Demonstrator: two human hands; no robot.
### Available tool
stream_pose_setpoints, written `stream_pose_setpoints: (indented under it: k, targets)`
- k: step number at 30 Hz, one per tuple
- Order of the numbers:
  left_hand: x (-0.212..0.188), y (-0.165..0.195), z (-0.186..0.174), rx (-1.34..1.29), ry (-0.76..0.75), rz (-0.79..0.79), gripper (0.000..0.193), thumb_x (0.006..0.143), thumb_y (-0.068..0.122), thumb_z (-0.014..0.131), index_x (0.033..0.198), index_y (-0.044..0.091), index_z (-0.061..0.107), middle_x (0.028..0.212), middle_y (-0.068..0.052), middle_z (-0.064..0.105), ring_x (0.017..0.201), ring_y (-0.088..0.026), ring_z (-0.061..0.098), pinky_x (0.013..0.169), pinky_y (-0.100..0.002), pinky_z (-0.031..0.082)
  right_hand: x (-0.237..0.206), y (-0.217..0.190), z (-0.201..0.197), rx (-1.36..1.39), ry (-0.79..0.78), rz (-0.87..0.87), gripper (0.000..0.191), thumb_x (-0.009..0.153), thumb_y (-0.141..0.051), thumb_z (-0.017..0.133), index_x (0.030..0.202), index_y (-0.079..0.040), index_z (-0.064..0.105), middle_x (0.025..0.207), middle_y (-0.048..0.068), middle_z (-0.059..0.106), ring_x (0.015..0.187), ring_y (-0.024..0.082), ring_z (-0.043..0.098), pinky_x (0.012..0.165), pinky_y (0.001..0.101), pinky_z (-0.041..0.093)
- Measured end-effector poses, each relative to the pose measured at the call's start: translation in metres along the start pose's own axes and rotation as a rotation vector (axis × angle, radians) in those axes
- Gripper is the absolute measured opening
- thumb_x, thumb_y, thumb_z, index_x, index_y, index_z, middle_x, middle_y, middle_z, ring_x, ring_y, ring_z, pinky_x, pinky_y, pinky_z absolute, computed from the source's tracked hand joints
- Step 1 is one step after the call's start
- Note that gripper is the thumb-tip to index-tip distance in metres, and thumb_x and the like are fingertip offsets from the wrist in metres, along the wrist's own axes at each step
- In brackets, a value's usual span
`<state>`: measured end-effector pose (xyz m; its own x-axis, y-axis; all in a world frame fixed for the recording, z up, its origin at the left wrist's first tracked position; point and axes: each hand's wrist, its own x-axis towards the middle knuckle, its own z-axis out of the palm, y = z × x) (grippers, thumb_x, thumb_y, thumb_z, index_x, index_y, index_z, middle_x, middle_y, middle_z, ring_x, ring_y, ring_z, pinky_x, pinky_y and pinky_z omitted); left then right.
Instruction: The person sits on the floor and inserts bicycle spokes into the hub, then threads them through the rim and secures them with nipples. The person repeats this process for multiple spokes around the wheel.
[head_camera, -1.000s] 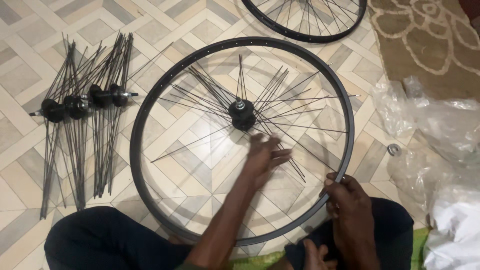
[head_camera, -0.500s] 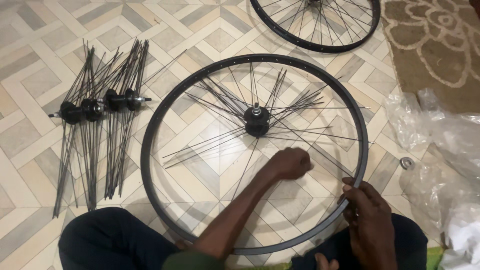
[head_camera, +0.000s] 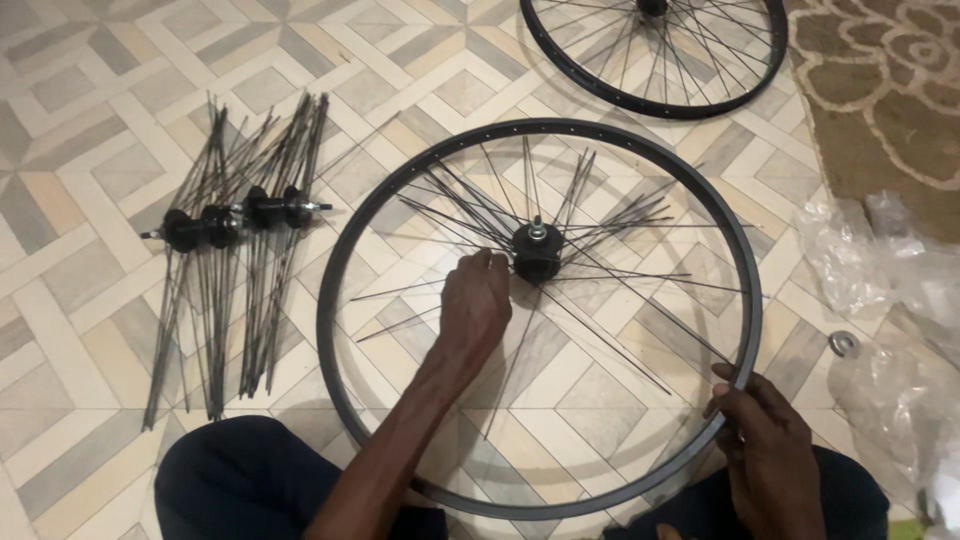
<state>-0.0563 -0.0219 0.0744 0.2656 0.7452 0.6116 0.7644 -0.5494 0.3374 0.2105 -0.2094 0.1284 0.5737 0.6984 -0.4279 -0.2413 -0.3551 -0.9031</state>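
Note:
A black bicycle rim (head_camera: 345, 240) lies flat on the tiled floor in front of me. A black hub (head_camera: 537, 254) sits at its centre with several loose thin spokes (head_camera: 610, 300) fanning out. My left hand (head_camera: 476, 305) reaches inside the rim, its fingers closed around spokes just left of the hub. My right hand (head_camera: 760, 430) grips the rim's near right edge, pinching the outer end of a spoke there.
Two more hubs with bundled spokes (head_camera: 240, 215) lie on the floor at the left. A laced wheel (head_camera: 660, 60) lies at the top. Crumpled clear plastic bags (head_camera: 890, 300) and a small metal ring (head_camera: 843, 343) sit at the right, beside a patterned rug (head_camera: 880, 100).
My left hand has moved from the right side of the spokes across toward the hub's left. My right hand stays on the rim. The view shifted, so the wheel sits lower in frame.

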Motion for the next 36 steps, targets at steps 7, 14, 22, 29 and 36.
stream_pose_setpoints:
  k: [7, 14, 22, 29, 36]
  targets:
    - [0.002, -0.004, 0.04, 0.067, 0.078, -0.041, 0.04, 0.083, -0.001, 0.063, 0.121, -0.012, 0.061, 0.127, -0.033, 0.061, 0.111, -0.042, 0.062, 0.098, -0.045, 0.051, 0.007, 0.003, 0.0, -0.037, 0.058, 0.08, 0.037, 0.091, -0.008, 0.06, 0.126, 0.001, 0.068, 0.077, 0.005, 0.056, 0.06, 0.01, 0.04, 0.052, 0.0247, 0.029]
    - [0.014, -0.013, 0.048, 0.212, 0.111, 0.094, 0.04, 0.078, 0.0, 0.065, 0.116, -0.01, 0.061, 0.121, -0.027, 0.064, 0.113, -0.036, 0.064, 0.107, -0.05, 0.049, 0.011, 0.009, -0.004, -0.036, 0.032, 0.028, 0.037, 0.091, -0.01, 0.063, 0.126, 0.002, 0.069, 0.077, 0.006, 0.056, 0.06, 0.011, 0.039, 0.052, 0.0248, 0.027]
    - [0.004, -0.019, 0.009, -0.012, -0.256, -0.137, 0.018, 0.087, 0.004, 0.065, 0.105, 0.002, 0.066, 0.093, -0.018, 0.069, 0.078, -0.034, 0.067, 0.066, -0.048, 0.053, 0.014, 0.006, -0.011, -0.073, -0.068, -0.026, 0.036, 0.09, -0.01, 0.061, 0.122, 0.003, 0.069, 0.078, 0.005, 0.057, 0.059, 0.011, 0.039, 0.052, 0.0257, 0.027]
    - [0.001, 0.005, -0.027, -1.665, -0.664, -1.185, 0.026, 0.096, 0.012, 0.058, 0.118, 0.0, 0.064, 0.091, -0.008, 0.071, 0.062, -0.009, 0.05, 0.051, -0.025, 0.04, 0.02, 0.004, -0.007, -0.076, 0.007, 0.01, 0.033, 0.095, -0.009, 0.063, 0.125, 0.002, 0.072, 0.079, 0.007, 0.049, 0.062, 0.013, 0.038, 0.055, 0.0269, 0.029]
    - [-0.029, 0.117, -0.012, -1.16, -0.848, -0.922, 0.041, 0.109, 0.035, 0.052, 0.141, 0.017, 0.033, 0.138, -0.011, 0.05, 0.103, -0.031, 0.068, 0.081, -0.038, 0.057, 0.025, 0.002, -0.016, -0.237, -0.146, -0.191, 0.031, 0.092, -0.009, 0.057, 0.114, 0.005, 0.072, 0.091, 0.002, 0.062, 0.062, 0.012, 0.04, 0.053, 0.0264, 0.034]
